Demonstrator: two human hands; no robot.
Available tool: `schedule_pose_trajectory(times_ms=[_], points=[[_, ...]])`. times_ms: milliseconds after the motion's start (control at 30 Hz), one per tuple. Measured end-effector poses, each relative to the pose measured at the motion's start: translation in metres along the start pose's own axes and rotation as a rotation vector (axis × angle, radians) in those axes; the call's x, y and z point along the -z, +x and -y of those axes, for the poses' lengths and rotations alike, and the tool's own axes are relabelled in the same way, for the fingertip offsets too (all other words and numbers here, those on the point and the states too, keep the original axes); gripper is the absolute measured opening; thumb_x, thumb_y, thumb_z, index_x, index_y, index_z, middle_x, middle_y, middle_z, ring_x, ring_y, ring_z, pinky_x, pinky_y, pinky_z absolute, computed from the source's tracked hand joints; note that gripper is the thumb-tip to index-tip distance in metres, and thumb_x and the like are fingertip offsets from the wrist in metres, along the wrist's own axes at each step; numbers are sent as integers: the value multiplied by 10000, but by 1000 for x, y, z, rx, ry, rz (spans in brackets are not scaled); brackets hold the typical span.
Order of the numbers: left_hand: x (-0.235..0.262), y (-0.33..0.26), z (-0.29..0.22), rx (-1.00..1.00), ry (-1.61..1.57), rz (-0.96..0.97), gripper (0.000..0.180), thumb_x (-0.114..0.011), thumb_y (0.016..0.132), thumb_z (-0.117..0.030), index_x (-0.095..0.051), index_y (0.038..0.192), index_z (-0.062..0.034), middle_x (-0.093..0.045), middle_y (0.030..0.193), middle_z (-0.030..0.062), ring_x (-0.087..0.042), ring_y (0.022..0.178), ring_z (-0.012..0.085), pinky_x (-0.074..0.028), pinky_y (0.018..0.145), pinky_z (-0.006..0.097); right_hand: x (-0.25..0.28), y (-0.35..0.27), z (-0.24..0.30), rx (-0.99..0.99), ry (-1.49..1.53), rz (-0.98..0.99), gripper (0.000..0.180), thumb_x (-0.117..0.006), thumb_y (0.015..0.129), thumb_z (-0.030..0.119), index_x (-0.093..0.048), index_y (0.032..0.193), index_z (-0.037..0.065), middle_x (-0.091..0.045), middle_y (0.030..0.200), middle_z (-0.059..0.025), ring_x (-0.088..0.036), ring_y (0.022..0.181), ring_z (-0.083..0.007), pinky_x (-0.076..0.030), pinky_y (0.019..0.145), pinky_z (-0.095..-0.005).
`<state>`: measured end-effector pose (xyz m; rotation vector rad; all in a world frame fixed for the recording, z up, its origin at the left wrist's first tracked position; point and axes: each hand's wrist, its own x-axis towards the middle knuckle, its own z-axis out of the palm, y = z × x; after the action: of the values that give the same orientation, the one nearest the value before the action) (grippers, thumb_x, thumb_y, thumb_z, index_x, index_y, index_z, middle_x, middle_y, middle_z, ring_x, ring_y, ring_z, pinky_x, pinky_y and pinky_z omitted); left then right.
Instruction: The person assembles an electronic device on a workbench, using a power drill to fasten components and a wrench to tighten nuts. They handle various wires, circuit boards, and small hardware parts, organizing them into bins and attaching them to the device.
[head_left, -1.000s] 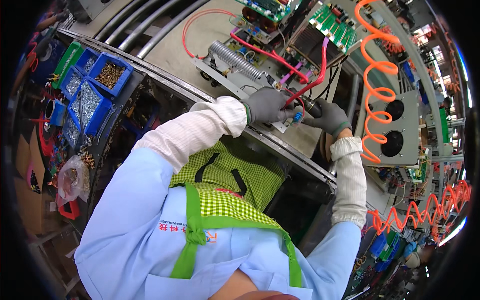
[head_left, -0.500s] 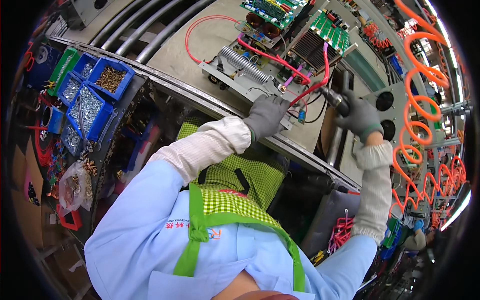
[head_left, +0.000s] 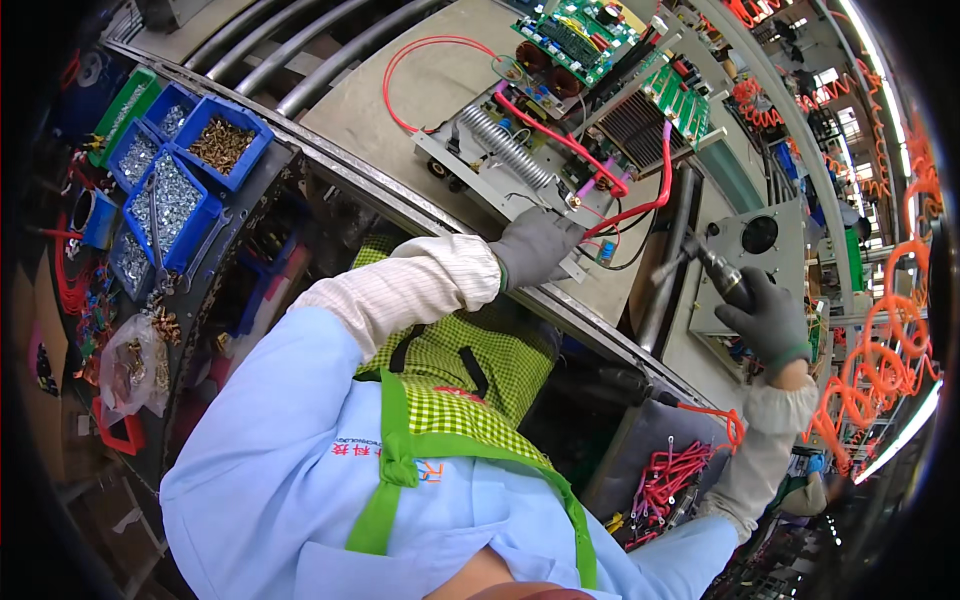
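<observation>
My left hand (head_left: 537,248), in a grey glove, lies at the front edge of a metal chassis (head_left: 450,165). Its closed fingertips meet the end of a thick red cable (head_left: 664,185); the exact grip is partly hidden. Green circuit boards (head_left: 575,40), a coiled spring-like part (head_left: 505,145) and a finned heat sink (head_left: 633,128) sit on the chassis. To the right, my gloved right hand (head_left: 768,320) is wrapped round a driver-like tool (head_left: 725,275) with a metal front. That tool's blurred tip is apart from the chassis.
At left stand blue bins (head_left: 172,215) of screws and small metal parts, with a wrench (head_left: 212,240) beside them. A grey panel with round openings (head_left: 757,235) lies at right. Orange coiled hoses (head_left: 885,350) hang there. Red cables (head_left: 668,480) lie below the bench edge.
My right hand has drawn the tool away from the red cable, moving right and toward me. My left hand stays at the chassis edge. The view has shifted slightly.
</observation>
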<state>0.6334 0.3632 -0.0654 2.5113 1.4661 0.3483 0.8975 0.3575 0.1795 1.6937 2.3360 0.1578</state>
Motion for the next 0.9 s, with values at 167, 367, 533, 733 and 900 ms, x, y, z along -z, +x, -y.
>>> schedule_pose_trajectory(times_ms=[167,367,533,733,900], points=[[34,-40,-2,-17,-102,-137,906,-723,756,-490,-364,1395,43,-554,1269,242,-546,1186,353,-416,984,431,30,-27,63,241,-193,225,462,-738,720,472,-604,956,98,-666,766,-155,-662,707,-357,-521,646,-459],[120,-110,-34,-232,-536,-49,966,-788,722,-371,-277,1461,-17,-648,1036,254,-646,915,416,-525,792,451,35,-24,170,663,-254,110,497,-760,704,463,-598,959,68,-667,757,-91,-673,680,-293,-516,632,-419],[142,-183,36,60,-490,-383,766,-770,745,-269,-398,1397,-115,-676,882,168,-674,801,369,-541,701,434,45,-12,236,1008,-128,-569,494,-730,755,258,-566,1166,40,-579,1218,-151,-583,1078,-354,-457,881,-453],[182,-354,155,650,-88,-629,550,-762,754,-348,-573,1194,-77,-694,874,147,-693,794,317,-535,693,390,22,-30,209,954,65,-498,475,-755,712,268,-620,1119,65,-579,1227,-139,-551,1133,-358,-428,938,-469],[185,-484,236,1120,140,-581,574,-744,710,-420,-602,1127,-53,-683,951,183,-671,891,325,-523,791,421,-29,-16,168,724,192,-410,494,-764,683,202,-610,1128,50,-578,1245,-159,-557,1119,-380,-442,937,-469]])
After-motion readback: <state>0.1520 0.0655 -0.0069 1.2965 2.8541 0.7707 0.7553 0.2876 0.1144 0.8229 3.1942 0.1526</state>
